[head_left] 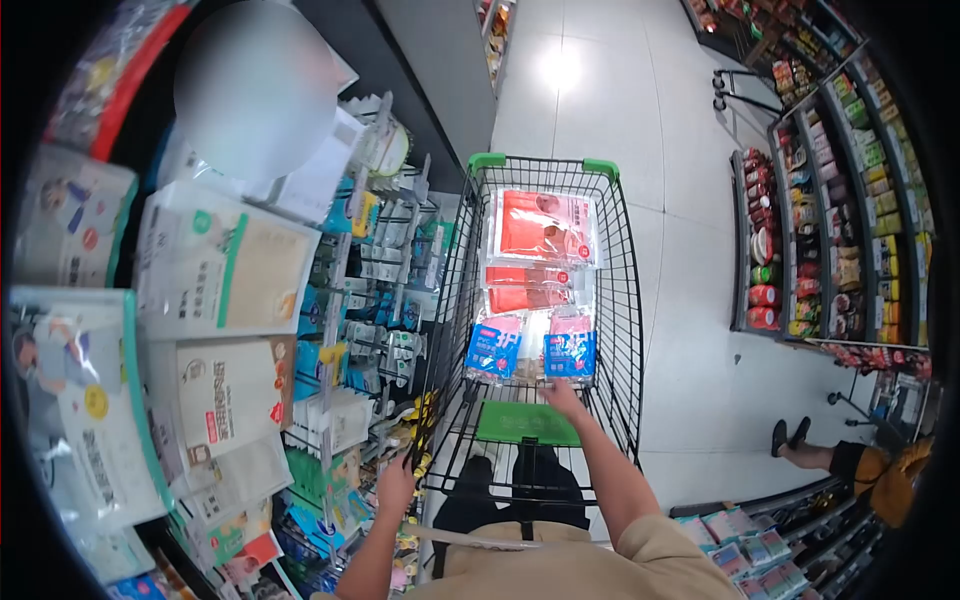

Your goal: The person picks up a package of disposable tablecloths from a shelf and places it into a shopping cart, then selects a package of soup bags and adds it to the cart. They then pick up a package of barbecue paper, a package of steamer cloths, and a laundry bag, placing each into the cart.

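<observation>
A black wire shopping cart [625, 330] with green corner caps stands in front of me. Inside lie two red-and-white packs [543, 228] and a clear pack with blue and pink labels [532, 347]. My right hand [562, 397] reaches into the cart and holds the near edge of that blue and pink pack. My left hand [397, 484] rests down by the cart's near left corner, close to small yellow hanging items [422, 412]; I cannot tell whether it grips anything.
Shelves of white and green packs [225, 265] and hanging goods line the left. Snack shelves [830, 210] stand on the right across a pale tiled aisle. Another person's legs and sandals [800, 445] show at lower right.
</observation>
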Action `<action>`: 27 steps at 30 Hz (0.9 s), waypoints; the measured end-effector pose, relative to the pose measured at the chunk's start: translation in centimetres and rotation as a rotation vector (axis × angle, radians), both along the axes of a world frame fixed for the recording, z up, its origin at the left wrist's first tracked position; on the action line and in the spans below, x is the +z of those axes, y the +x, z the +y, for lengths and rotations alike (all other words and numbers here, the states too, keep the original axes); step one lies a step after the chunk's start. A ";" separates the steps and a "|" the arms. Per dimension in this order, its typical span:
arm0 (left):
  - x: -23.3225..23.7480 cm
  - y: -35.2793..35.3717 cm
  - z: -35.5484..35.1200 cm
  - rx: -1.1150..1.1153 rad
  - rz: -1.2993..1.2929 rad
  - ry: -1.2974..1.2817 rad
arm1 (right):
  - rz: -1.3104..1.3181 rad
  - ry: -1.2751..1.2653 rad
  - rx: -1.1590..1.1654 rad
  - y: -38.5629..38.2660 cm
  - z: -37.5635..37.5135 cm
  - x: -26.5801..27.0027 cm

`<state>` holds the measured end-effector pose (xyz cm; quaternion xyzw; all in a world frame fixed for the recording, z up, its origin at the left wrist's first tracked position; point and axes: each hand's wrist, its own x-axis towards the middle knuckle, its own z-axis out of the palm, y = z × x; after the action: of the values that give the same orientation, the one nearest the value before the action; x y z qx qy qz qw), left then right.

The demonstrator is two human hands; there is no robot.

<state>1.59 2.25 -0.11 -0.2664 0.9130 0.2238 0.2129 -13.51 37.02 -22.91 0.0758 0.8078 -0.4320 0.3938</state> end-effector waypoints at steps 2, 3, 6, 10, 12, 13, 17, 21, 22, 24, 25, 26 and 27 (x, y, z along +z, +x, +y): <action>-0.5 -0.1 -0.4 -0.008 0.002 -0.031 | -0.030 0.049 0.096 4.8 1.7 2.6; -0.9 0.2 -0.6 -0.031 -0.013 -0.065 | -0.024 0.057 0.115 5.9 2.2 4.2; -1.0 -0.1 -0.7 0.011 -0.009 -0.035 | 0.012 0.142 0.275 7.6 2.2 12.6; -0.7 -1.3 -1.2 -0.002 0.016 0.036 | 0.204 0.041 0.264 9.7 2.2 14.8; -0.5 -1.2 -1.3 0.005 0.079 0.089 | 0.197 0.048 0.252 10.1 2.0 17.7; -0.7 -1.0 -1.5 0.012 0.095 0.094 | 0.181 0.051 0.242 10.4 1.9 18.8; -2.1 -0.2 -2.7 0.111 0.154 0.326 | 0.380 0.198 0.268 12.6 1.8 20.9; -0.8 1.9 -3.3 0.190 0.161 0.565 | 0.466 0.363 0.239 13.6 0.8 23.3; -1.0 3.0 -3.4 0.147 0.227 0.564 | 0.512 0.374 0.217 13.9 0.5 23.5; -1.5 6.0 -3.4 0.079 0.438 0.492 | 0.549 0.373 0.217 14.4 0.0 23.8; -0.2 7.0 -3.2 0.135 0.384 0.494 | 0.568 0.382 0.191 14.5 -0.3 23.7; 0.1 8.0 -3.2 0.157 0.381 0.525 | 0.611 0.371 0.184 14.7 -0.6 23.5; 0.4 9.2 -3.2 0.181 0.376 0.559 | 0.649 0.360 0.178 14.9 -0.8 23.1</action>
<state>10.75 -0.93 0.27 -0.2318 0.8124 0.5282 0.0852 1.38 36.19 0.23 -0.0675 0.9569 -0.2489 0.1338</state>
